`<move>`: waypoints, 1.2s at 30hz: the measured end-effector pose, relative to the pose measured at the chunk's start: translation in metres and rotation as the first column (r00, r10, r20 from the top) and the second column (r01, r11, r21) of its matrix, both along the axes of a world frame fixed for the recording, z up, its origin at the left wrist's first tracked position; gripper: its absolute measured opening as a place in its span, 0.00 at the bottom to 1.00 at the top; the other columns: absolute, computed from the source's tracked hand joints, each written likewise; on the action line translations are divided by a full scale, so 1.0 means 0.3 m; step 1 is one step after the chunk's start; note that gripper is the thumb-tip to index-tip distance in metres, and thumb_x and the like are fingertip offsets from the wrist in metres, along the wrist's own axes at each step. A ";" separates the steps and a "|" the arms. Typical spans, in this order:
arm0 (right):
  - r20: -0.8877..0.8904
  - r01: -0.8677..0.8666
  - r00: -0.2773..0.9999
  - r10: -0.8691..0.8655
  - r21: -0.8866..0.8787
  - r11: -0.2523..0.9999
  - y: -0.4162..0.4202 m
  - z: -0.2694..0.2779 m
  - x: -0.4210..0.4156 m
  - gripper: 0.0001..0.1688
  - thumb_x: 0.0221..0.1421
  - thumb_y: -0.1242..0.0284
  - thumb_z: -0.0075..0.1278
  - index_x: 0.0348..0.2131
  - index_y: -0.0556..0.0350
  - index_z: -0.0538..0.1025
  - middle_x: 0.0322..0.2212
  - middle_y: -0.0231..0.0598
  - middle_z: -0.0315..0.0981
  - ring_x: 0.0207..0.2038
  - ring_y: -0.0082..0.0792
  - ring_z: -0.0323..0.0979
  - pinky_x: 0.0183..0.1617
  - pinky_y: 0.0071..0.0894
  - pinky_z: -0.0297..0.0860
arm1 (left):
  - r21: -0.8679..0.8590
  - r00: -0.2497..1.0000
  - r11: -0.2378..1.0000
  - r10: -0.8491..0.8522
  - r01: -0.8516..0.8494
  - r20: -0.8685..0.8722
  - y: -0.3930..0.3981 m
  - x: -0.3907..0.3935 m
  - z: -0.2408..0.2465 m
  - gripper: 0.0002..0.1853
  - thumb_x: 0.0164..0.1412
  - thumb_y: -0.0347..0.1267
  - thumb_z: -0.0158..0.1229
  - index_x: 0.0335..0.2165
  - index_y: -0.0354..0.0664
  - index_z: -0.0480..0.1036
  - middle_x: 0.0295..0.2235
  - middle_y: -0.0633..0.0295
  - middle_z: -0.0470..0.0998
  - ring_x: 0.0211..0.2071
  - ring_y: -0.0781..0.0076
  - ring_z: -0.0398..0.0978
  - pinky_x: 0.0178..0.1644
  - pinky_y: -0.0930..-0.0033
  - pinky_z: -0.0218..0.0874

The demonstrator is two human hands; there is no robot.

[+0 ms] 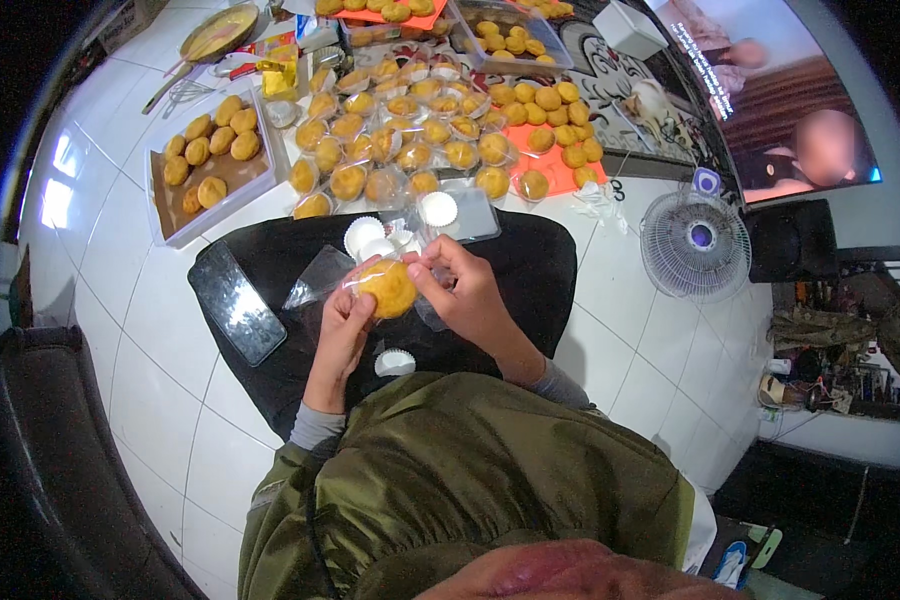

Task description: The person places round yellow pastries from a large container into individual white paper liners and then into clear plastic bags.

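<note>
My left hand [343, 319] holds a round golden bun [390, 291] inside a thin transparent plastic bag, thumb on its near side. At the bag's upper right edge, the fingers of my right hand [461, 289] pinch the film beside the bun. Just beyond my hands lie white fluted paper baking cups [364, 234], with another cup [440, 209] on a flat pale case [476, 214]. A loose transparent bag [319, 276] spreads left of the bun. One more paper cup [395, 362] rests on the black cloth over my lap.
Many bagged buns [412, 155] cover the floor ahead. Unwrapped buns sit on an orange sheet [547, 161] and in a plastic box [265, 176] at left. A dark smartphone [240, 304] lies on the black cloth [525, 259]. A fan [695, 244] stands right, near a television [787, 97].
</note>
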State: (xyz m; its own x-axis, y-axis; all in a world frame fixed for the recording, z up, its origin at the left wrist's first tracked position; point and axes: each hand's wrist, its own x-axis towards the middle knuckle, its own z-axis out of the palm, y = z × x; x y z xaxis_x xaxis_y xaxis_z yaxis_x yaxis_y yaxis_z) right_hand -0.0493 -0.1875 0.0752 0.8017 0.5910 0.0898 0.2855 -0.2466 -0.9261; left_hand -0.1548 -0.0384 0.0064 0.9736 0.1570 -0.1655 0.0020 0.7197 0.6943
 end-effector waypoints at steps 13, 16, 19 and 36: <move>0.005 -0.066 0.998 0.066 0.032 0.997 0.013 -0.020 -0.013 0.07 0.53 0.77 0.53 0.28 0.63 0.70 0.31 0.42 0.78 0.32 0.21 0.73 0.37 0.23 0.69 | -0.098 1.000 0.995 -0.018 0.020 0.025 -0.025 0.010 0.003 0.33 0.60 0.39 0.56 0.58 0.35 0.54 0.51 0.57 0.67 0.52 0.70 0.66 0.56 0.67 0.58; 0.067 -0.019 0.998 0.016 0.048 0.999 0.016 -0.018 -0.016 0.09 0.51 0.73 0.54 0.28 0.60 0.71 0.26 0.43 0.75 0.29 0.33 0.75 0.34 0.29 0.69 | -0.108 1.000 0.994 0.021 -0.019 0.022 -0.029 0.011 0.017 0.33 0.61 0.41 0.54 0.58 0.36 0.55 0.51 0.57 0.67 0.52 0.69 0.67 0.56 0.67 0.58; 0.132 0.003 0.991 -0.006 0.019 1.000 0.018 0.001 -0.017 0.10 0.50 0.71 0.55 0.28 0.59 0.72 0.24 0.43 0.74 0.28 0.39 0.76 0.33 0.32 0.70 | -0.116 0.999 0.993 0.030 -0.032 -0.024 -0.022 0.003 -0.011 0.31 0.62 0.44 0.52 0.55 0.35 0.58 0.51 0.57 0.68 0.51 0.69 0.67 0.56 0.67 0.58; 0.115 -0.021 0.993 0.020 0.004 1.000 0.018 0.003 -0.025 0.10 0.50 0.72 0.56 0.29 0.61 0.73 0.28 0.43 0.76 0.31 0.36 0.77 0.35 0.30 0.71 | -0.220 0.999 0.976 -0.007 -0.002 -0.040 -0.011 -0.001 -0.015 0.27 0.64 0.46 0.45 0.52 0.37 0.61 0.47 0.58 0.70 0.48 0.69 0.70 0.52 0.62 0.65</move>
State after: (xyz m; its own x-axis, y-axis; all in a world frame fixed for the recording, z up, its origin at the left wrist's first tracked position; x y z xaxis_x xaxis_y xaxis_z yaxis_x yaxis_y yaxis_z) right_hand -0.0568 -0.1821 0.0762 0.7734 0.6066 0.1840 0.3954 -0.2348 -0.8880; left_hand -0.1551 -0.0419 0.0018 0.9657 0.1103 -0.2349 0.0285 0.8546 0.5184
